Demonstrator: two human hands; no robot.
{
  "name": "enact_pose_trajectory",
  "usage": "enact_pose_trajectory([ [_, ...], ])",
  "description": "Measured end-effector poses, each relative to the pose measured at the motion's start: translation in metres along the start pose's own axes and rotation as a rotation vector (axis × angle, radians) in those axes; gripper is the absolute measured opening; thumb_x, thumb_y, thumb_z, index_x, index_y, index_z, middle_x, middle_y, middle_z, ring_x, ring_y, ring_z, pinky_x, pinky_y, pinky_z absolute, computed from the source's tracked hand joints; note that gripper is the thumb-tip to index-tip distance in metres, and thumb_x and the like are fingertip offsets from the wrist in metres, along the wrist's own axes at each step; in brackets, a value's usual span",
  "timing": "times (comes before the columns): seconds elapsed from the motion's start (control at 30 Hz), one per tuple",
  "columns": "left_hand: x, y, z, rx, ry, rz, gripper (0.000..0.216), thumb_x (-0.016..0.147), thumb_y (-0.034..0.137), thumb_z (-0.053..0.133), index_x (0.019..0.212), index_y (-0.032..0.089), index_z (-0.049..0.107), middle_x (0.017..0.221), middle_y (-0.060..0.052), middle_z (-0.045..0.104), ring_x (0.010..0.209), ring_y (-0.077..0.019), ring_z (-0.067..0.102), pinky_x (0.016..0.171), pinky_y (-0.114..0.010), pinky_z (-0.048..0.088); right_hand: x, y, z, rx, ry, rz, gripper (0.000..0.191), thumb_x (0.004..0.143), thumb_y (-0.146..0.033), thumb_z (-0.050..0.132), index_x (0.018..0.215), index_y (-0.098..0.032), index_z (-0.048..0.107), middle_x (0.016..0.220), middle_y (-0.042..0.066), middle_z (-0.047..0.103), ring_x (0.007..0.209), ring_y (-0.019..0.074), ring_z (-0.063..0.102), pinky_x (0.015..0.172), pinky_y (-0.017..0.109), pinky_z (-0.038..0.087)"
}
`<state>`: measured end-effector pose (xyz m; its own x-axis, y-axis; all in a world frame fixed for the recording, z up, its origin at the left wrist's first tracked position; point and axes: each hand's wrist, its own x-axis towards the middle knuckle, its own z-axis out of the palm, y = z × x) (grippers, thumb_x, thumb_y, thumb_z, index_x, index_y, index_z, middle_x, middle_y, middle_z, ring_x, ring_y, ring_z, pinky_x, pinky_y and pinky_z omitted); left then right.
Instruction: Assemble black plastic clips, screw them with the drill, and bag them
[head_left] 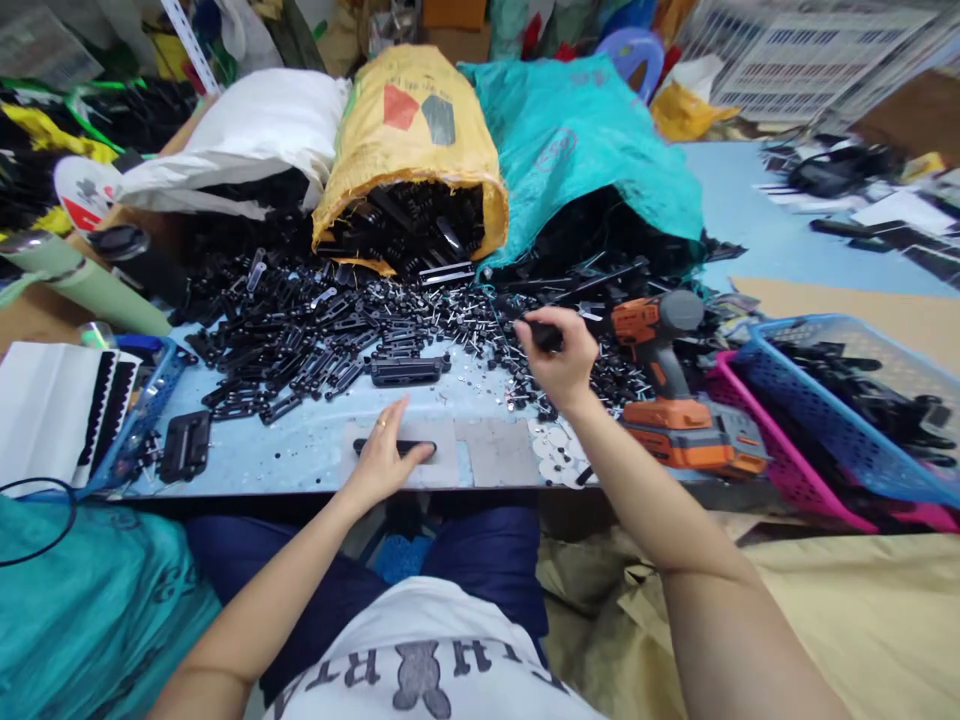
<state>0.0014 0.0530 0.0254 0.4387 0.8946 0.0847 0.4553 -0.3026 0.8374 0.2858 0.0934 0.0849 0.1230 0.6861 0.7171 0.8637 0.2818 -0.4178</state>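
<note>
Left hand [386, 460]: lay flat, fingers spread, pinning black plastic strip [409, 447] onto near grey plate [495, 452].
Handling: probably light, stiff, smooth; best pinched by long edges.
Right hand [559, 362]: closed round small black piece [546, 336], farther right, left of cordless drill [664, 400].

The small part [409, 447] under the left hand [386, 455] is black. It lies on a grey patch [491, 452] of the light blue table [300, 450]. The right hand [559, 360] pinches a black piece [546, 336]. Just right of that hand are an orange and grey drill [664, 395], a pink basket [765, 450] and a blue basket [817, 420]. Past both hands are a yellow sack [409, 130] with red and grey shapes, a teal sack [592, 140] and a white sack [244, 135].
</note>
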Motion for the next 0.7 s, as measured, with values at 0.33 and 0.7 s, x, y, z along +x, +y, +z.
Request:
enact_pose_trajectory([
  [0.33,0.003,0.02,0.012,-0.365,0.209,-0.185,0.04,0.08,0.045,0.055,0.111,0.019,0.05,0.095,-0.007,0.06,0.083,-0.0195,0.063,0.073,-0.034,0.052,-0.077,-0.081,-0.002,0.012,-0.87,-0.088,0.035,0.088,-0.046,0.047,0.111,-0.022,0.057,0.108,0.01,0.063,0.099,0.0247,0.057,0.083,0.036,0.04],
  [0.7,0.008,-0.009,-0.003,0.548,-0.457,0.212,0.036,0.085,0.017,0.044,0.121,0.02,0.05,0.111,-0.008,0.058,0.108,-0.0219,0.05,0.093,-0.036,0.038,-0.112,-0.057,-0.009,-0.066,-1.197,-0.338,0.033,0.091,-0.05,0.04,0.095,-0.021,0.057,0.084,0.005,0.062,0.072,0.0169,0.059,0.059,0.025,0.033],
])
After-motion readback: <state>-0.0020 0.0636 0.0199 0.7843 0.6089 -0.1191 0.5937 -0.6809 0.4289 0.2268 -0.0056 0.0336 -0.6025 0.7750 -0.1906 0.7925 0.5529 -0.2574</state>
